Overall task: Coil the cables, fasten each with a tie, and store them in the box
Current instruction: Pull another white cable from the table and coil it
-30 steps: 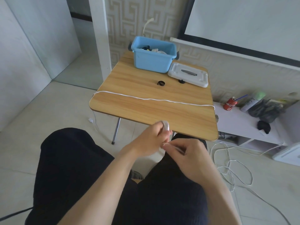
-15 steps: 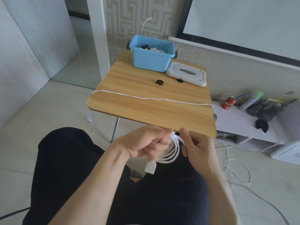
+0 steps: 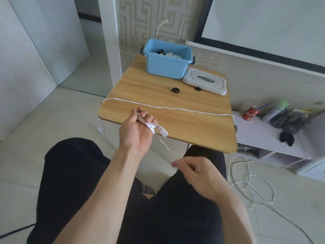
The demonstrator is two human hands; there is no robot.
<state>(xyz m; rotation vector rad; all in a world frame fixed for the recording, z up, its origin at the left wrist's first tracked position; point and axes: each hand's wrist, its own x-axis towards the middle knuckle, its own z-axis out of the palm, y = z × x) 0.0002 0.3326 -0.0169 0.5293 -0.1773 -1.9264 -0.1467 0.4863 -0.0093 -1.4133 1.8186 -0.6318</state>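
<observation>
While gripped: cable (image 3: 151, 126) inside left fingers (image 3: 147, 118)

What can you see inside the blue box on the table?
Inside the blue box, over its rim, show some white cable and dark pieces, likely ties or cables. The near wall hides everything lower down, so how many items lie there cannot be told.

Off to the right there's a low white shelf (image 3: 260, 136) with a red soda can (image 3: 250, 113), a green-capped bottle (image 3: 275, 110) lying beside it, and something black (image 3: 287, 138) nearer the front. Pale floor tiles (image 3: 35, 138) all around, patterned wallpaper (image 3: 137, 23) on the far wall.
</observation>
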